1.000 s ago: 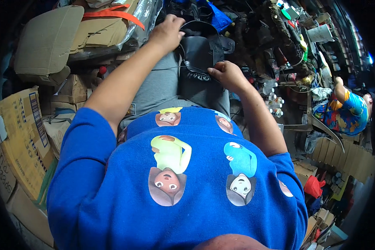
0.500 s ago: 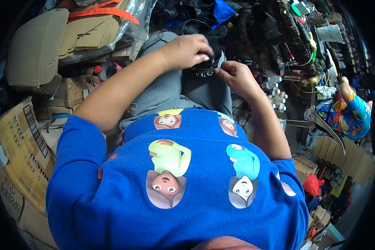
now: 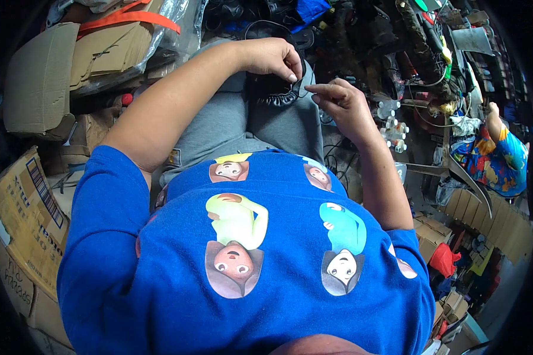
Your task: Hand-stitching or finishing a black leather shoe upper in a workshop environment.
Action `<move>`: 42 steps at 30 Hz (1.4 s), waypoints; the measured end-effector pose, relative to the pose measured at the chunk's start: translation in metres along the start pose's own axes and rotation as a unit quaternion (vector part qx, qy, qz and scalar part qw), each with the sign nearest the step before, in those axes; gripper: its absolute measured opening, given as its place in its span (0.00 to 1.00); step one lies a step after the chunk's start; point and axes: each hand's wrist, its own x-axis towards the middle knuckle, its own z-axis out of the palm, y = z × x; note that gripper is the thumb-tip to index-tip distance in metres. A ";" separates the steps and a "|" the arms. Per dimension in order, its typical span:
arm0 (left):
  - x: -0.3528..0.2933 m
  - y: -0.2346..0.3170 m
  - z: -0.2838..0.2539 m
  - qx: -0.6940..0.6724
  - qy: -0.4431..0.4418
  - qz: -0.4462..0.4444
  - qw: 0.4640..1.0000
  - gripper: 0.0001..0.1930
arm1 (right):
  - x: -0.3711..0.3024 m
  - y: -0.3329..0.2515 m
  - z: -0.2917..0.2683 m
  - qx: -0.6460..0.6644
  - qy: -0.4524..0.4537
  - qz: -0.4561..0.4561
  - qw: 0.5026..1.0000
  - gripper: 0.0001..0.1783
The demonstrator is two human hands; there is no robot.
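On my grey-trousered lap lies a black piece with a shiny, gathered edge (image 3: 278, 98); its full shape is hidden under my left hand. My left hand (image 3: 275, 59) reaches over it from the left, fingers curled down and thumb and fingertips pinched at its upper right edge. A thin black cord (image 3: 304, 76) loops up beside that pinch. To the right, my right hand (image 3: 342, 107) points its forefinger at the cord, thumb a little apart beneath. Its fingertip is by the cord; whether they touch is too small to tell.
Flattened cardboard (image 3: 109, 56) and a yellow-printed carton (image 3: 26, 219) crowd the left. Small clear bottles (image 3: 394, 130) stand right of my right forearm, near a curved metal blade (image 3: 471, 180). Another person's colourful sleeve (image 3: 494, 163) shows at far right. Dark clutter fills the far side.
My right hand has drawn slightly up and away from the black piece, its forefinger now straightened. My left hand has shifted a little toward the far left, and more of the gathered edge shows.
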 end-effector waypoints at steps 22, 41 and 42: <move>0.002 -0.002 -0.002 -0.027 -0.036 -0.046 0.998 0.10 | 0.030 -0.003 0.008 -0.099 -0.037 -0.038 0.994 0.08; -0.013 -0.008 0.017 0.113 0.175 0.077 0.975 0.10 | 0.031 0.025 0.021 0.033 -0.027 -0.020 0.999 0.09; -0.016 -0.009 0.023 0.184 0.299 0.097 0.931 0.10 | 0.030 0.021 0.017 -0.022 -0.023 -0.036 0.999 0.10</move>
